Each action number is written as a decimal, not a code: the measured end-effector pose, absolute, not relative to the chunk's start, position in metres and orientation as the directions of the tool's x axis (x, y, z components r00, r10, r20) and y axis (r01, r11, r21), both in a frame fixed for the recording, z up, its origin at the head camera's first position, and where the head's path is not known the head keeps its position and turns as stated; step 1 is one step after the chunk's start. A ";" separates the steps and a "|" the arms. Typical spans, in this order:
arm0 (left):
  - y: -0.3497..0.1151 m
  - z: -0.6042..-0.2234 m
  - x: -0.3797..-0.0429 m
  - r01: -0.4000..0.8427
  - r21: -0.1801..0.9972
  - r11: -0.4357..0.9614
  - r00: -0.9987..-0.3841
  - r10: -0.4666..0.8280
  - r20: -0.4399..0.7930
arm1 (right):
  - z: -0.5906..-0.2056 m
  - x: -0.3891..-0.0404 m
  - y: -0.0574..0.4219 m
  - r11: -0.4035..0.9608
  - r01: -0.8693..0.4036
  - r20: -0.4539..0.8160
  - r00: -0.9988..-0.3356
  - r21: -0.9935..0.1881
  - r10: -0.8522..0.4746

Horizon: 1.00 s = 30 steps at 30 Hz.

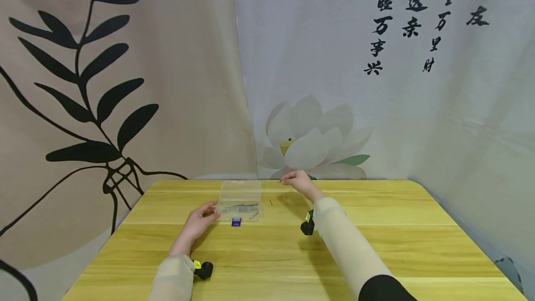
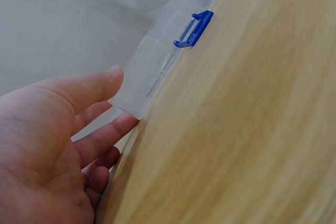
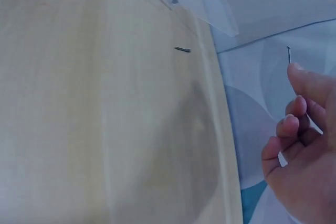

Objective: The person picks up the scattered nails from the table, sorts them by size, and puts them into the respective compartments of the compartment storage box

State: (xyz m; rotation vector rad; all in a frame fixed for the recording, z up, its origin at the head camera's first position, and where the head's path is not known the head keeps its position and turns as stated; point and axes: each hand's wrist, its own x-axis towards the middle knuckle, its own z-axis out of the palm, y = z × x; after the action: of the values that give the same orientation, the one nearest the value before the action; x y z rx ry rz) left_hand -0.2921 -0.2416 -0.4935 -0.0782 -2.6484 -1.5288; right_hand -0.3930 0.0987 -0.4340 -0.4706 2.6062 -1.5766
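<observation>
A clear plastic storage box (image 1: 240,210) stands near the table's far edge with its lid (image 1: 240,190) raised at the back. My left hand (image 1: 200,221) holds the box's left end, the thumb against its wall and fingertips at the lower corner in the left wrist view. A blue latch (image 2: 195,30) hangs on the front. Thin dark pieces lie inside the compartments. My right hand (image 1: 297,181), above the far edge to the right of the box, pinches a thin nail (image 3: 289,55) between thumb and forefinger, its head upward. Another nail (image 3: 182,50) lies on the table beside the box.
The wooden table (image 1: 259,254) reaches back to a curtain (image 1: 200,82) printed with leaves, a lotus and writing. A black wrist camera (image 1: 307,224) sits at my right wrist, another (image 1: 204,271) at my left.
</observation>
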 end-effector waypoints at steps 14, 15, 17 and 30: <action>-0.241 -0.496 -0.298 0.076 0.868 0.491 -0.996 0.003 0.085 | -0.424 -0.405 0.102 0.427 -0.205 0.075 -0.950 -0.881 -0.302; -0.241 -0.496 -0.298 0.079 0.866 0.495 -0.996 0.007 0.087 | -0.423 -0.405 0.102 0.425 -0.206 0.075 -0.950 -0.881 -0.305; -0.242 -0.497 -0.299 0.080 0.864 0.498 -0.996 0.010 0.087 | -0.422 -0.406 0.101 0.425 -0.214 0.081 -0.947 -0.880 -0.311; -0.244 -0.499 -0.298 0.079 0.865 0.496 -0.996 -0.004 0.093 | -0.430 -0.404 0.092 0.441 -0.244 0.098 -0.940 -0.864 -0.328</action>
State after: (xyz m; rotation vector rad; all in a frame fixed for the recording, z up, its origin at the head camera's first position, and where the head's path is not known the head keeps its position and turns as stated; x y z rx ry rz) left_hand -0.2985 -0.2444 -0.4991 -0.0664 -2.6457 -1.5351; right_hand -0.4041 0.0923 -0.4300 -0.5161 2.5949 -1.5340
